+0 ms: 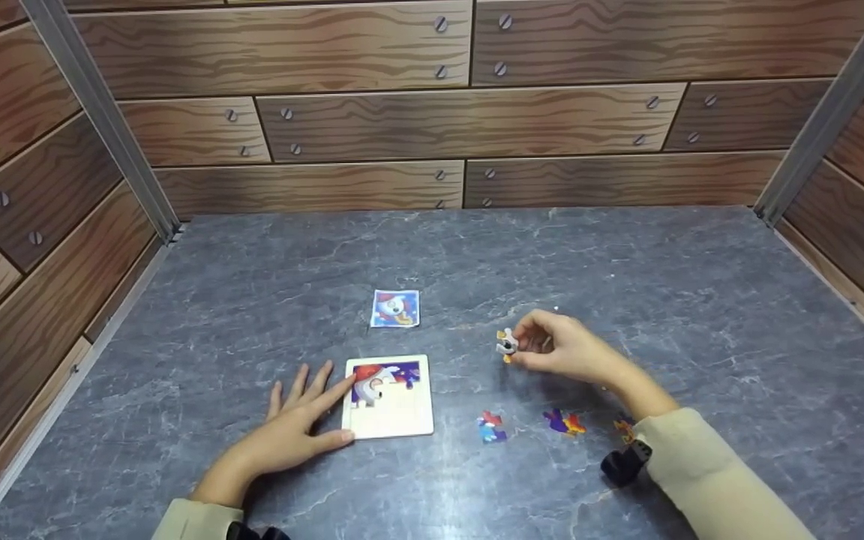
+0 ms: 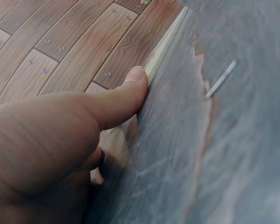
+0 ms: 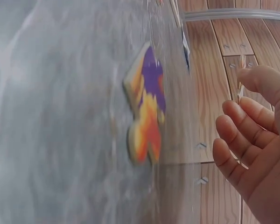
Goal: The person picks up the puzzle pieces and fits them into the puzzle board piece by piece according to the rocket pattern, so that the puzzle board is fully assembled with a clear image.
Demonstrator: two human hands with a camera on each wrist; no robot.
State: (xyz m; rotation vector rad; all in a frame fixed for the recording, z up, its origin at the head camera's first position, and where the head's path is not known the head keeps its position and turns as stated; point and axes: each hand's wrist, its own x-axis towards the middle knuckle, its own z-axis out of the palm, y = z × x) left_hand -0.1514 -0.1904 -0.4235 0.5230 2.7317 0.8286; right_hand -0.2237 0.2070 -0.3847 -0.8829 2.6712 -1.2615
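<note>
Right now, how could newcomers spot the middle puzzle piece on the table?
On the grey table, find the pale tray. To its right is a row of three. The middle piece joins purple to orange; the left piece is red and blue, the right piece partly hidden.

One puzzle piece (image 1: 507,345) is white, black and yellow-orange, the board (image 1: 423,409) cream-bordered, the tabletop (image 1: 289,277) pale-veined grey.

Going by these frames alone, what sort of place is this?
Probably a purpose-built recording booth rather than a home: wood-print panels wall in a marbled grey tabletop on three sides, with metal strips at the corners.
</note>
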